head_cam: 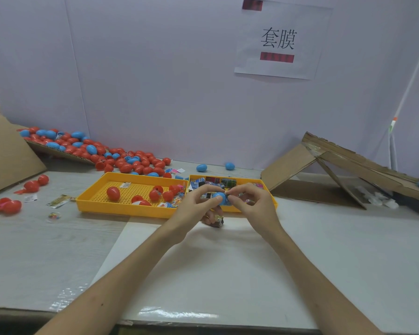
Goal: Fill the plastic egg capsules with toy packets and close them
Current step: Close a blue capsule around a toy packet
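Now the egg (pixel 219 198) is just above the packet tray (pixel 272 199) front rim, pinched by fingers (pixel 235 191) of left hand (pixel 194 206) and right hand (pixel 249 201). It seems light, stiff and slippery; better to hold it near the seam.

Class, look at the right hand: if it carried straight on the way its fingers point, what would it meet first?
The right hand points leftward into the blue egg capsule, which it pinches; directly beyond, probably, is the left hand.
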{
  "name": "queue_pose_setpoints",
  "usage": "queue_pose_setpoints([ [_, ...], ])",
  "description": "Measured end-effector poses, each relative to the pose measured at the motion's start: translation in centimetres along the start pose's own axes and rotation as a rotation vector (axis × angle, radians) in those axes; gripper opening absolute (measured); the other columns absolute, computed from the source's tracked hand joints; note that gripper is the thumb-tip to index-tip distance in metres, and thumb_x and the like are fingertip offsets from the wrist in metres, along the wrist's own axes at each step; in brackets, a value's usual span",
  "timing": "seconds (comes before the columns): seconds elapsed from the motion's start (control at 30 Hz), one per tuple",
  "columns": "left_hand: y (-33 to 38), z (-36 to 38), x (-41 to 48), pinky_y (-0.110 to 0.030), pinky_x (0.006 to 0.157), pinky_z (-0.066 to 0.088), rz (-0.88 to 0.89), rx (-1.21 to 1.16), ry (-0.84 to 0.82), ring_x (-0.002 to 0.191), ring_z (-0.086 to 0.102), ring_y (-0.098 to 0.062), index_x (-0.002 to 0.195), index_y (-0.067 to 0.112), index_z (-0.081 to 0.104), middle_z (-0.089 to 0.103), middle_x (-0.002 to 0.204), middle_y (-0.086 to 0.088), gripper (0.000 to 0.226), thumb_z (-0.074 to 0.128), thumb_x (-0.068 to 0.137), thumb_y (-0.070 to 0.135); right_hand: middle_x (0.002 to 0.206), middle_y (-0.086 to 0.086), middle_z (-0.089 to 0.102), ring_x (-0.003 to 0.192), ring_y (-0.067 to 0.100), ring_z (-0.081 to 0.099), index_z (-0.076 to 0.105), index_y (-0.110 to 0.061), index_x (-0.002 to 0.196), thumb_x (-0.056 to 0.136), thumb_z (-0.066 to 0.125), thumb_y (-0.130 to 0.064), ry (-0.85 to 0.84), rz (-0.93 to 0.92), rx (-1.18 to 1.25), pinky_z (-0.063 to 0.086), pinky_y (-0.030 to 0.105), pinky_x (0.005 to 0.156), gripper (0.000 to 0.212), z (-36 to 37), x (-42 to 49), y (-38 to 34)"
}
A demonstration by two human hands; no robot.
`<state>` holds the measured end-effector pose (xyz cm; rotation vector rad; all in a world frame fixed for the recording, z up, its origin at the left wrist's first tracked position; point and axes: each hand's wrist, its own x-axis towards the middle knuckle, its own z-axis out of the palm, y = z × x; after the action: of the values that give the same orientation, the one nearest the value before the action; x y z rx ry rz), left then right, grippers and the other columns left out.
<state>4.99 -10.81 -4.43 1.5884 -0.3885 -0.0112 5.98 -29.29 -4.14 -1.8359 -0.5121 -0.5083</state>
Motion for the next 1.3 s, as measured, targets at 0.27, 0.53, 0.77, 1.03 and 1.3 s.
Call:
queue_pose_setpoints([
  [0.27, -0.22, 0.01, 0.22, -0.030, 0.064, 0.054, 0.002, 0.026, 0.015, 0.057, 0.060, -0.011, 0.116, 0.029, 0.067, 0.069, 0.070, 0.002, 0.017, 0.063, 0.100, 0.023, 0.089, -0.017, 0.068, 0.081, 0.006, 0.063, 0.071, -0.038, 0.083, 0.088, 0.076, -0.013, -0.002, -0.019, -0.042, 0.049, 0.019, 0.073, 0.025, 0.04, 0.02, 0.16],
  [0.53, -0.51, -0.04, 0.33, -0.033, 0.066, 0.053, 0.012, 0.059, 0.032, 0.055, 0.054, -0.012, 0.114, 0.029, 0.069, 0.062, 0.065, 0.001, 0.018, 0.062, 0.101, 0.021, 0.089, -0.015, 0.068, 0.081, 0.009, 0.063, 0.071, -0.037, 0.083, 0.087, 0.076, -0.012, -0.002, -0.017, -0.032, 0.050, 0.021, 0.070, 0.026, 0.24, -0.03, 0.08],
  [0.77, -0.45, -0.04, 0.27, -0.034, 0.066, 0.051, 0.019, 0.071, 0.041, 0.054, 0.052, -0.013, 0.115, 0.025, 0.068, 0.059, 0.061, 0.003, 0.017, 0.062, 0.101, 0.018, 0.088, -0.014, 0.068, 0.079, 0.013, 0.063, 0.071, -0.036, 0.081, 0.088, 0.076, -0.011, -0.008, -0.009, -0.014, 0.048, 0.022, 0.067, 0.026, 0.44, -0.18, -0.01],
  [1.03, -0.27, 0.08, 0.25, -0.027, 0.056, 0.047, 0.018, 0.089, 0.061, 0.053, 0.049, -0.008, 0.114, 0.024, 0.068, 0.054, 0.056, 0.005, 0.016, 0.062, 0.100, 0.018, 0.089, -0.010, 0.068, 0.081, 0.019, 0.064, 0.070, -0.035, 0.082, 0.088, 0.075, -0.011, -0.017, -0.004, -0.034, 0.051, 0.029, 0.066, 0.024, 0.53, -0.19, 0.10],
  [1.3, -0.60, 0.06, 0.39, -0.019, 0.052, 0.047, 0.048, 0.157, 0.088, 0.051, 0.050, -0.004, 0.109, 0.027, 0.068, 0.057, 0.055, 0.007, 0.013, 0.065, 0.098, 0.020, 0.091, -0.009, 0.066, 0.080, 0.016, 0.062, 0.069, -0.033, 0.083, 0.089, 0.075, -0.012, -0.035, 0.004, -0.061, 0.047, 0.023, 0.064, 0.022, 0.72, -0.20, 0.38],
])
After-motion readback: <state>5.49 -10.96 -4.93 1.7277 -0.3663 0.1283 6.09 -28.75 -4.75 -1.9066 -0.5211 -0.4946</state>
